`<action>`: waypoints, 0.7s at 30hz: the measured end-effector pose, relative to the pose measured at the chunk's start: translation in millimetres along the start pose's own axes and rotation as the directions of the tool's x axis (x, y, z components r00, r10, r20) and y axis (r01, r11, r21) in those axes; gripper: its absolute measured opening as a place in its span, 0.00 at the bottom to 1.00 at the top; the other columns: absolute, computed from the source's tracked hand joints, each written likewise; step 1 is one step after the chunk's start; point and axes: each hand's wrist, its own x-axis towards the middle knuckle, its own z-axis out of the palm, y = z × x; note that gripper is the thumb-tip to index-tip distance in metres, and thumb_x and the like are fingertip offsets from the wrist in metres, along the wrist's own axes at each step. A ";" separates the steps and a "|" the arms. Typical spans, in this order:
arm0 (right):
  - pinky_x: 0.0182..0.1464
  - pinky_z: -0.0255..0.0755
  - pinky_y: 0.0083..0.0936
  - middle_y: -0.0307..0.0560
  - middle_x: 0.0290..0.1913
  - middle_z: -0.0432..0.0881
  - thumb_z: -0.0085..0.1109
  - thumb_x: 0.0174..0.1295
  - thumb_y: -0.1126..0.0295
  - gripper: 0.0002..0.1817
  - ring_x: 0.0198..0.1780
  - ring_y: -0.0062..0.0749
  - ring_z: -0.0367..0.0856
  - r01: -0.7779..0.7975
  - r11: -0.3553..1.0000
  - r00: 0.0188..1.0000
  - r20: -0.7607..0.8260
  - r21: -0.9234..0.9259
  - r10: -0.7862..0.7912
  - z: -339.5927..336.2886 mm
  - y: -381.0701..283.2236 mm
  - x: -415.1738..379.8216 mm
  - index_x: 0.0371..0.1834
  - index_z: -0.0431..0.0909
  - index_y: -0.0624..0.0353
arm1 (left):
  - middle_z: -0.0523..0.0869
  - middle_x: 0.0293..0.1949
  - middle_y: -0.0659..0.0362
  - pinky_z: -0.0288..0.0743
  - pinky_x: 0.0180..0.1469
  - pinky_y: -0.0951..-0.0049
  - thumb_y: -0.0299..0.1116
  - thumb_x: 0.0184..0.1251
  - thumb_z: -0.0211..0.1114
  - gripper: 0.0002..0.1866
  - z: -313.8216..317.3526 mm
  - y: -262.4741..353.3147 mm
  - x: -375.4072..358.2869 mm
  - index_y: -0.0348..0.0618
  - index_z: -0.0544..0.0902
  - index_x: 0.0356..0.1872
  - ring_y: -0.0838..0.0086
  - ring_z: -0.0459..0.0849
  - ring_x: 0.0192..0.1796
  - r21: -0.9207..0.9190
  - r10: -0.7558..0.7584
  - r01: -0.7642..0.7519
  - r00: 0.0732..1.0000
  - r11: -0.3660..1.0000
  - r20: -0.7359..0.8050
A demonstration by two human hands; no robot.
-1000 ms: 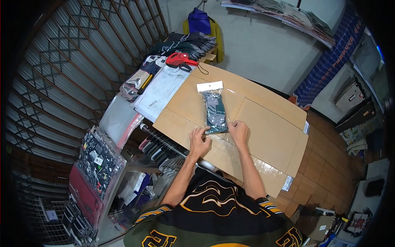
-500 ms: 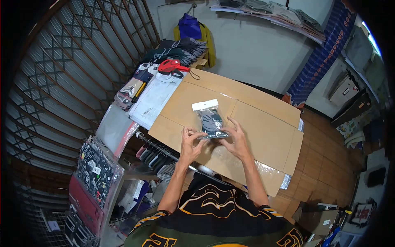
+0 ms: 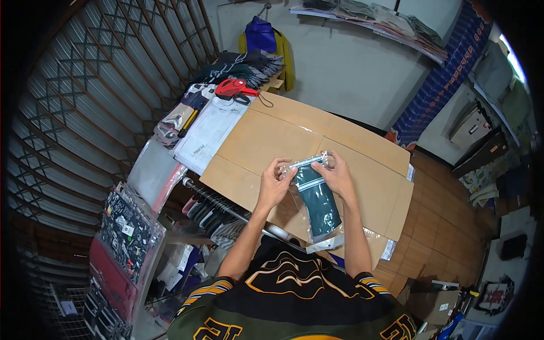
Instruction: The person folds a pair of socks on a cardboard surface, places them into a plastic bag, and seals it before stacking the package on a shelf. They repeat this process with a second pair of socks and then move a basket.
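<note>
A clear plastic packet (image 3: 318, 204) with a folded dark green striped textile inside is held over the cardboard-topped table (image 3: 255, 141). Its white header strip points down toward my body. My left hand (image 3: 276, 182) pinches the packet's upper left corner between thumb and fingers. At the upper right corner, my right hand (image 3: 336, 174) grips the plastic the same way.
On the table's left lie a red tagging gun (image 3: 231, 89), white printed sheets (image 3: 209, 136) and a yellow-handled cutter (image 3: 188, 123). Dark folded textiles (image 3: 249, 67) are stacked behind. Packed goods (image 3: 127, 229) stand at the lower left, above a rail of hanging items.
The packet has been turned around: its white header now points toward my body and its dark green striped side shows. Both hands have moved to its far corners, slightly right and up.
</note>
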 end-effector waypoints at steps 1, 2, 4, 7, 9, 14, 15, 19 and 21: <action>0.47 0.86 0.32 0.60 0.45 0.91 0.79 0.68 0.61 0.34 0.46 0.37 0.93 -0.024 0.987 0.998 -0.057 -0.162 0.015 2.5 11.1 1.0 0.71 0.74 0.67 | 0.90 0.33 0.61 0.78 0.33 0.78 0.34 0.78 0.75 0.16 -3.3 -15.6 3.9 0.36 0.85 0.58 0.83 0.86 0.34 0.095 -0.039 0.037 0.999 0.995 0.014; 0.48 0.86 0.35 0.62 0.46 0.91 0.79 0.67 0.59 0.37 0.46 0.41 0.93 -0.056 0.947 0.993 -0.115 -0.317 0.020 4.1 16.4 0.4 0.72 0.73 0.66 | 0.90 0.32 0.60 0.78 0.33 0.78 0.35 0.78 0.75 0.17 -5.5 -31.9 8.4 0.37 0.85 0.58 0.83 0.86 0.32 0.189 -0.077 0.070 0.997 0.979 0.025; 0.62 0.80 0.46 0.71 0.60 0.84 0.76 0.67 0.56 0.39 0.61 0.60 0.86 -0.067 0.886 0.989 -0.145 -0.459 -0.001 13.0 24.3 -12.3 0.77 0.72 0.62 | 0.91 0.30 0.58 0.78 0.31 0.77 0.36 0.77 0.75 0.17 -8.4 -73.1 12.0 0.37 0.85 0.58 0.81 0.87 0.31 0.160 -0.081 0.078 0.997 0.984 0.015; 0.72 0.70 0.60 0.72 0.76 0.72 0.72 0.69 0.57 0.36 0.74 0.69 0.73 0.097 0.838 0.985 -0.071 -0.537 -0.160 32.5 34.0 -39.7 0.78 0.73 0.59 | 0.93 0.33 0.55 0.81 0.33 0.75 0.36 0.76 0.76 0.17 -17.5 -104.5 14.0 0.35 0.86 0.57 0.78 0.88 0.31 0.175 -0.133 0.135 0.991 0.975 -0.025; 0.76 0.62 0.70 0.69 0.83 0.62 0.70 0.70 0.55 0.36 0.82 0.70 0.62 0.161 0.727 0.984 0.054 -0.668 -0.169 43.7 24.0 -59.2 0.80 0.73 0.54 | 0.93 0.33 0.56 0.82 0.33 0.74 0.37 0.76 0.76 0.18 -23.7 -109.3 15.0 0.35 0.86 0.56 0.78 0.89 0.31 0.190 -0.149 0.155 0.988 0.970 -0.044; 0.73 0.53 0.88 0.61 0.88 0.58 0.61 0.77 0.49 0.32 0.87 0.71 0.51 0.162 0.615 0.987 0.139 -0.771 -0.085 74.6 44.5 -77.8 0.83 0.73 0.39 | 0.94 0.36 0.51 0.84 0.34 0.73 0.37 0.74 0.77 0.18 -38.0 -103.7 17.1 0.34 0.87 0.55 0.75 0.93 0.34 0.275 -0.149 0.162 0.987 0.948 -0.068; 0.73 0.52 0.88 0.60 0.88 0.57 0.60 0.77 0.49 0.32 0.87 0.70 0.50 0.164 0.579 0.986 0.137 -0.798 -0.091 78.7 46.1 -77.7 0.83 0.72 0.39 | 0.94 0.35 0.49 0.84 0.34 0.72 0.37 0.73 0.78 0.20 -39.4 -99.0 18.3 0.33 0.86 0.57 0.74 0.93 0.32 0.406 -0.047 0.071 0.996 0.911 -0.069; 0.71 0.54 0.86 0.58 0.89 0.58 0.59 0.77 0.48 0.31 0.88 0.67 0.50 0.150 0.515 0.989 0.122 -0.844 -0.087 84.1 51.1 -76.8 0.83 0.73 0.35 | 0.94 0.31 0.52 0.84 0.35 0.71 0.37 0.73 0.77 0.23 -47.2 -79.4 14.6 0.31 0.84 0.59 0.72 0.93 0.30 0.347 -0.219 0.238 0.971 0.907 -0.093; 0.70 0.56 0.82 0.57 0.89 0.59 0.60 0.77 0.48 0.31 0.87 0.67 0.52 0.159 0.506 0.987 0.121 -0.848 -0.108 84.6 54.5 -75.9 0.83 0.73 0.33 | 0.93 0.28 0.53 0.84 0.35 0.71 0.38 0.73 0.77 0.23 -53.9 -76.0 14.1 0.30 0.83 0.59 0.72 0.92 0.29 0.375 -0.221 0.250 0.968 0.893 -0.119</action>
